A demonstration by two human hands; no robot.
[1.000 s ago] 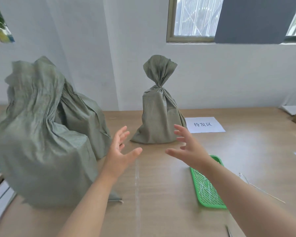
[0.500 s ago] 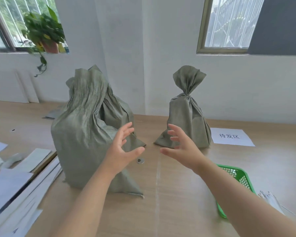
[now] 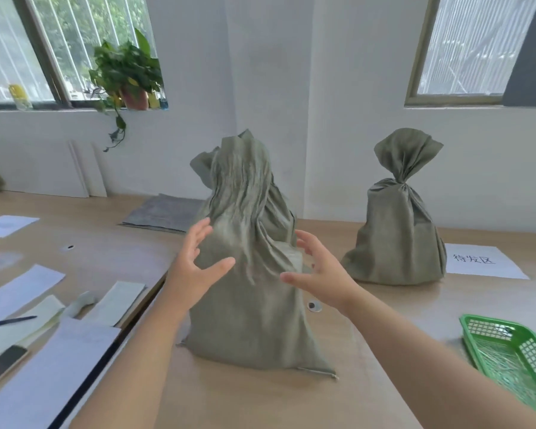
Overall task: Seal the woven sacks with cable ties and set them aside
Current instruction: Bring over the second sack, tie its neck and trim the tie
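Head cam: left hand (image 3: 195,267) and right hand (image 3: 321,274) both spread open, empty, flanking the untied sack (image 3: 248,274); tied sack (image 3: 398,218) at 2 o'clock

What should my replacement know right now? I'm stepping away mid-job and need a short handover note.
Left hand: open, empty, at the near sack's left side.
Right hand: open, empty, at its right side; contact unclear.
Near grey-green woven sack: upright on the wooden table, top loose, no tie visible. Another untied sack seems to stand behind it.
Done: far grey-green sack with cinched neck stands beside the white paper sign.
Left: gather the near sack's neck, tie it, move it over. The green plastic mesh basket holds thin white strips, likely the ties.
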